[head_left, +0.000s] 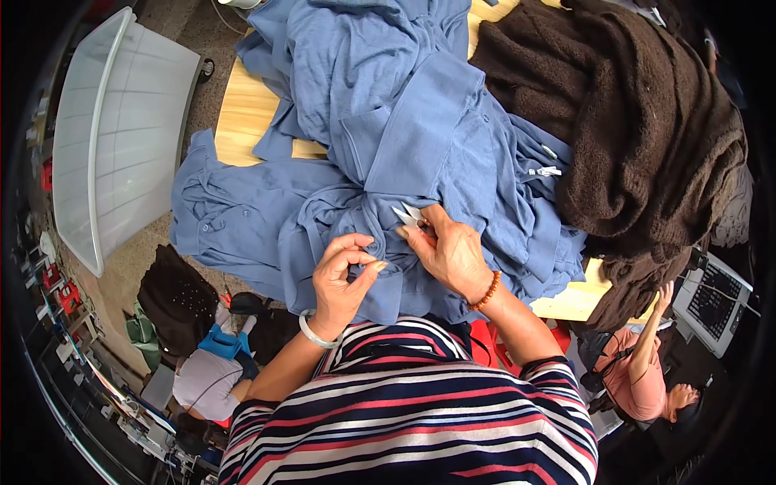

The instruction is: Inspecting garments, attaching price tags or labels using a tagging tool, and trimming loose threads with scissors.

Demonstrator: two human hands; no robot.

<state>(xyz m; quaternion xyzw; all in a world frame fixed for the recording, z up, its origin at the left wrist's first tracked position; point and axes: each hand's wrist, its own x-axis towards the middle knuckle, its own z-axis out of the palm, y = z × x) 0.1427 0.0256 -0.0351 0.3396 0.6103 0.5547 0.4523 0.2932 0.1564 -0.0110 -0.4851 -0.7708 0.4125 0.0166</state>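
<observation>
- Hands: both over the blue shirt cloth (408, 137), near person's front, R just beside L.
- R hand (455, 257): thumb + index pinching small metal thread snips (403, 217); blades stand apart in a V, pointing up & left, right over the cloth.
- L hand (338, 287): fingers curled, thumb tip near fingertips, low over the cloth; can't tell if a thread or bit of fabric is pinched btwn them.
- Blue cloth: heaped & rumpled across middle of pale wood counter (242, 105), covering most of it; patch pocket (361, 144) + a few btns show. Can't tell if one garment or several.
- Small white tag (546, 171) on blue cloth, R side, near brown pile.
- Dk brown knit fabric (638, 105): big folded heap, upper R, next to blue cloth; part hangs over counter's R edge.
- Wrists: pale bangle (315, 333) on L, orange-brown bead bracelet (487, 293) on R. Striped top (412, 420) on person.
- Lg translucent white bin (137, 121) on floor, L of counter, w/ caster (207, 70).
- Co-worker in pink top (638, 376) lower R, arm raised; another in pale lilac top (206, 380) lower L.
</observation>
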